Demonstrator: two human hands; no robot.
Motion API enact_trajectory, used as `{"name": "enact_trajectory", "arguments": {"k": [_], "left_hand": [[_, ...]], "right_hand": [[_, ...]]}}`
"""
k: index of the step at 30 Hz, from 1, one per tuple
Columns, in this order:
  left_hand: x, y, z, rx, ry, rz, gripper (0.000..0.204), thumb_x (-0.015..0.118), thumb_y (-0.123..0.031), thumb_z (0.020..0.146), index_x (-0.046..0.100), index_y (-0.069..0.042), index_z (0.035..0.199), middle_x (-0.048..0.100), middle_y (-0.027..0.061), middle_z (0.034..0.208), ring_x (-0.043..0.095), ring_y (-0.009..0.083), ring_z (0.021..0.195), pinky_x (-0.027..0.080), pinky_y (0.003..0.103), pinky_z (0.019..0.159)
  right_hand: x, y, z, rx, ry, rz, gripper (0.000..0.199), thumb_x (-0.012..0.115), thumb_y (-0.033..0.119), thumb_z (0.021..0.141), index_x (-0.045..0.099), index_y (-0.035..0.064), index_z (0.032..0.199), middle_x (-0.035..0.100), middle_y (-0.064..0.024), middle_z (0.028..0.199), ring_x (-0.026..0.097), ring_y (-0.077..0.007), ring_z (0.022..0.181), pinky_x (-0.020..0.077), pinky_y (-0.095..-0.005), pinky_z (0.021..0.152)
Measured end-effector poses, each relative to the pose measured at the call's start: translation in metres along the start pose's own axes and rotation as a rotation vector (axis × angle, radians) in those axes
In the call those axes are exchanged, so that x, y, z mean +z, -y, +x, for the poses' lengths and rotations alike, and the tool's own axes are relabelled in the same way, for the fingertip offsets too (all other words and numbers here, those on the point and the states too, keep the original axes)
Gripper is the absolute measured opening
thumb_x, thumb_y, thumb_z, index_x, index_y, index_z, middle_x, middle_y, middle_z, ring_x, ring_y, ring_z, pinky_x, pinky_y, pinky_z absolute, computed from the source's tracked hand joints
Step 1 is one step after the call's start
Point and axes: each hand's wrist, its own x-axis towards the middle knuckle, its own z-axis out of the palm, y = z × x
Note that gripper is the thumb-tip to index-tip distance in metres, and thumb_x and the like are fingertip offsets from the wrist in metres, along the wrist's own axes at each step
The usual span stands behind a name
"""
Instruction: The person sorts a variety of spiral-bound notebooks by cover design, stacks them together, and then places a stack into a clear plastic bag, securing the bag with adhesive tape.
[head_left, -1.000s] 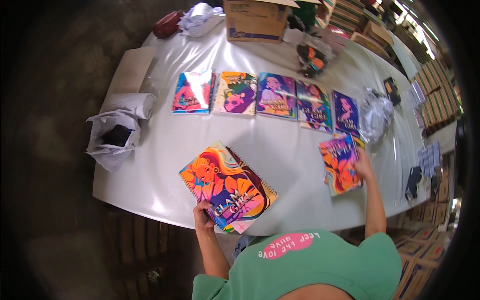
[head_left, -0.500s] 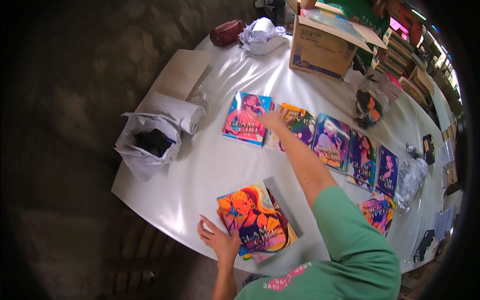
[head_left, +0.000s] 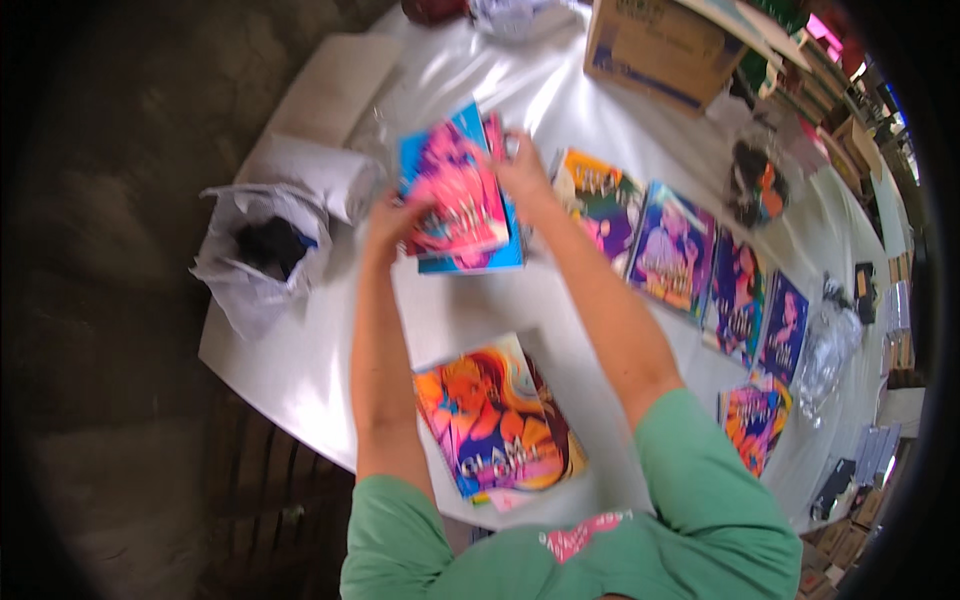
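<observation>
Both hands are at the far middle of the table, on a pink-and-blue illustrated book (head_left: 455, 190). My left hand (head_left: 393, 222) is closed round its left edge, while my right hand (head_left: 520, 178) grips the right edge. The held book is tilted over another blue-edged book (head_left: 475, 262) beneath it. Motion blur hides how many books are between my hands. Close to my body lies a stack of books topped by an orange cover (head_left: 495, 425); neither hand touches it.
Rightward run an orange-and-green book (head_left: 600, 205), a purple book (head_left: 672, 245), dark book piles (head_left: 735, 295) and a colourful stack (head_left: 755, 420). A white bag (head_left: 225, 215) and paper roll (head_left: 330, 180) lie left. A cardboard box (head_left: 660, 50) stands far on the white-covered table (head_left: 290, 380).
My left hand has left the orange-topped stack and reached the pink book. My right hand moved left from the orange-and-green pile to the same book, now lifted and tilted. The view has shifted.
</observation>
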Motion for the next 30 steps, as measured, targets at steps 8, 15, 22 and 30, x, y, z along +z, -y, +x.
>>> {"name": "enact_trajectory", "arguments": {"k": [8,15,22,30], "left_hand": [[-0.066,0.001,-0.244,0.308,-0.335,-0.968,0.035,0.049,-0.024,0.092,0.042,-0.004,0.120,0.054,0.0120,0.103,0.054,0.0171,0.058,0.044,0.027,0.043],[0.120,0.028,-0.291,0.465,-0.085,-0.870,0.048,0.048,-0.025,0.090,0.038,-0.003,0.132,0.050,0.0124,0.108,0.048,0.0138,0.070,0.039,0.029,0.058],[0.400,0.012,-0.361,-0.158,0.709,-0.720,0.036,0.058,-0.019,0.090,0.037,-0.006,0.116,0.055,0.0022,0.076,0.052,0.0079,0.062,0.044,0.023,0.053],[0.383,0.024,-0.264,0.767,-0.257,0.444,0.098,0.065,-0.051,0.075,0.014,-0.004,0.144,0.022,0.0345,0.135,0.022,0.0472,0.124,0.017,0.058,0.100]], "right_hand": [[-0.083,0.059,-0.217,0.320,0.304,0.460,0.047,0.061,0.009,0.085,0.043,0.0003,0.127,0.060,-0.0114,0.111,0.059,-0.0194,0.099,0.0502,-0.0334,0.087],[-0.193,0.011,-0.327,-0.052,-0.109,-0.166,0.040,0.057,0.008,0.085,0.048,0.0050,0.125,0.049,-0.0097,0.126,0.055,-0.0183,0.104,0.0477,-0.0307,0.086],[-0.446,0.019,-0.500,0.005,-1.405,-0.267,0.028,0.050,0.002,0.081,0.054,0.0024,0.109,0.057,-0.0039,0.098,0.054,-0.0098,0.081,0.0409,-0.0216,0.063],[-0.379,0.043,-0.351,0.033,-0.436,-0.088,0.028,0.057,0.002,0.084,0.059,0.0015,0.111,0.061,-0.0039,0.099,0.056,-0.0111,0.089,0.0458,-0.0241,0.081]]}}
